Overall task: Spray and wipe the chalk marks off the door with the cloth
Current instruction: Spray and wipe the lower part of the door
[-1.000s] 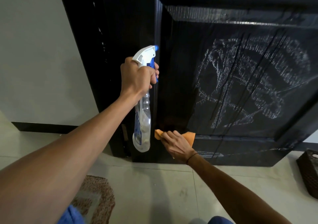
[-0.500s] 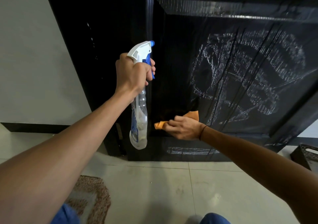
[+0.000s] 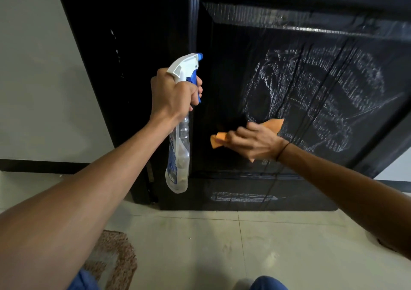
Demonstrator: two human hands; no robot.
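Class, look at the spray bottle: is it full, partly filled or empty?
Nearly empty. The clear spray bottle, held upright in the left hand, shows see-through walls most of the way down; any liquid sits only near its base.

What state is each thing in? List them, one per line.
White-and-blue plastic spray bottle: upright, gripped by left hand.
Orange cloth: pressed to the door under right hand.
Black door: wet, streaked.
White chalk marks: mostly unwiped.

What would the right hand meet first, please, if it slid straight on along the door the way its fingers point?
Probably nothing: the right hand, pressing the orange cloth, points left over bare black door panel; the raised frame edge looks next.
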